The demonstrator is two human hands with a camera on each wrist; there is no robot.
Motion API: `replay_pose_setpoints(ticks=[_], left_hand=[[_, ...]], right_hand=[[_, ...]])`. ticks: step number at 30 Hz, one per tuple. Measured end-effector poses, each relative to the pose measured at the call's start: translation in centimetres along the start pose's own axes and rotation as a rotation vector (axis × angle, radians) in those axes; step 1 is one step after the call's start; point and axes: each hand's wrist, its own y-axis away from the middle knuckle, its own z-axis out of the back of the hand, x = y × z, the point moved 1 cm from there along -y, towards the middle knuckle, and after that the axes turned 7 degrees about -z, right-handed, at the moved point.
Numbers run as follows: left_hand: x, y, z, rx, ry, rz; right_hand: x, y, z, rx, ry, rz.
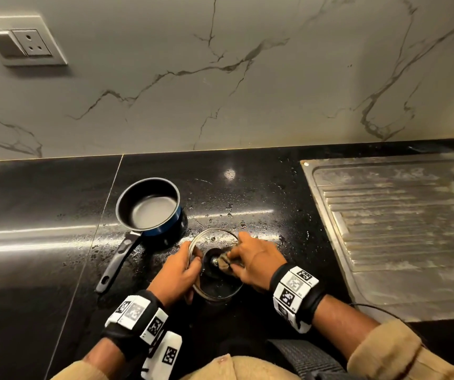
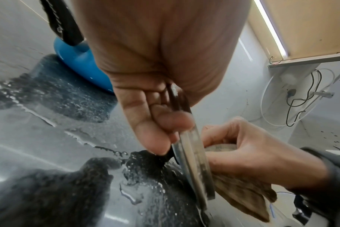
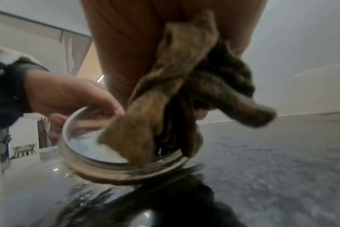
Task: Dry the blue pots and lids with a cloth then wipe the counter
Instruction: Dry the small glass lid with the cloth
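Note:
A glass lid (image 1: 215, 242) with a metal rim is held tilted over the wet black counter (image 1: 261, 193). My left hand (image 1: 182, 267) grips its rim (image 2: 192, 153), fingers curled over the edge. My right hand (image 1: 253, 264) holds a bunched brown cloth (image 1: 224, 261) and presses it against the lid's inner face (image 3: 99, 149) near the centre screw. The cloth (image 3: 165, 95) hangs from my right fingers. A blue saucepan (image 1: 149, 207) with a dark inside and a black handle (image 1: 116, 264) stands upright to the left, its blue wall (image 2: 82, 64) beside my left hand.
Water drops lie scattered on the counter around the pan and lid. A steel sink drainboard (image 1: 401, 229) fills the right side. A marble wall (image 1: 220, 78) with a socket plate (image 1: 26, 45) rises behind. The counter's left stretch (image 1: 28, 215) shows only reflections.

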Motion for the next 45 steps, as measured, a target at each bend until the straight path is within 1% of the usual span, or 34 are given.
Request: replay_pose_setpoints(ticks=[2,3,4,6,8,10,13,16,18,19,21,24,26,28,31,33,35,36,39,41,42,43,45], left_hand=[[0.1,-0.1,-0.2,-0.033,-0.026,0.012],[0.2,-0.2,-0.3,-0.053,-0.045,0.018],[0.2,-0.2,-0.3,-0.063,-0.051,0.027],[0.0,-0.2,-0.3,-0.054,-0.046,0.044],[-0.3,0.0,-0.2,-0.049,-0.03,0.063],[-0.5,0.3,0.0,-0.036,0.058,0.089],[-0.9,0.5,0.2,0.039,0.127,0.107],[-0.8,0.4,0.4,0.092,0.169,0.109],[-0.6,0.2,0.6,0.107,0.132,0.092],[-0.4,0.1,0.6,0.106,0.102,0.079],[-0.6,-0.1,0.8,0.1,0.071,0.053],[-0.6,0.0,1.2,0.086,0.016,0.04],[-0.4,-0.2,1.3,0.092,-0.042,0.032],[-0.3,-0.4,1.2,0.071,-0.031,0.047],[-0.1,-0.8,1.1,0.046,-0.077,0.001],[-0.4,-0.6,1.2,0.056,-0.082,-0.009],[-0.8,-0.3,1.5,0.075,-0.08,-0.008],[-1.2,-0.1,1.6,0.083,-0.076,-0.008],[-1.1,0.0,1.2,0.109,0.011,0.012],[-0.8,0.1,0.9,0.105,0.044,0.041],[-0.9,0.2,0.7,0.095,0.041,0.048],[-1.0,0.3,0.6,0.08,0.04,0.039],[-1.2,0.4,1.0,0.034,-0.026,0.016]], right_hand=[[0.2,0.6,-0.4,0.083,-0.01,0.054],[0.5,0.9,-0.8,0.093,-0.025,0.097],[0.9,1.2,-1.3,0.079,-0.055,0.146],[1.5,1.5,-2.1,0.007,-0.105,0.222],[2.1,1.3,-2.5,-0.091,-0.128,0.243],[2.4,0.7,-2.3,-0.176,-0.142,0.203],[2.2,-0.6,-1.7,-0.283,-0.197,0.107],[1.8,-1.6,-1.1,-0.339,-0.242,-0.005],[1.9,-2.0,-0.9,-0.365,-0.24,-0.015],[2.1,-2.0,-0.9,-0.372,-0.233,0.005],[2.5,-1.7,-1.1,-0.356,-0.202,0.098],[2.5,-1.1,-1.2,-0.254,-0.158,0.238],[1.8,-0.8,-1.3,-0.199,-0.147,0.273],[1.4,-0.4,-1.4,-0.169,-0.118,0.312],[0.9,0.6,-2.2,-0.11,-0.031,0.393],[0.3,1.2,-2.5,-0.056,0.043,0.43],[-0.6,1.3,-2.2,-0.04,0.137,0.406],[-1.0,1.1,-1.9,-0.053,0.174,0.359],[-1.1,-0.1,-1.0,-0.153,0.217,0.215],[-0.3,-0.9,-1.0,-0.235,0.168,0.161],[0.2,-1.1,-1.2,-0.272,0.107,0.141],[0.7,-1.3,-1.4,-0.302,0.031,0.141],[1.6,-1.4,-1.7,-0.319,-0.11,0.191]])
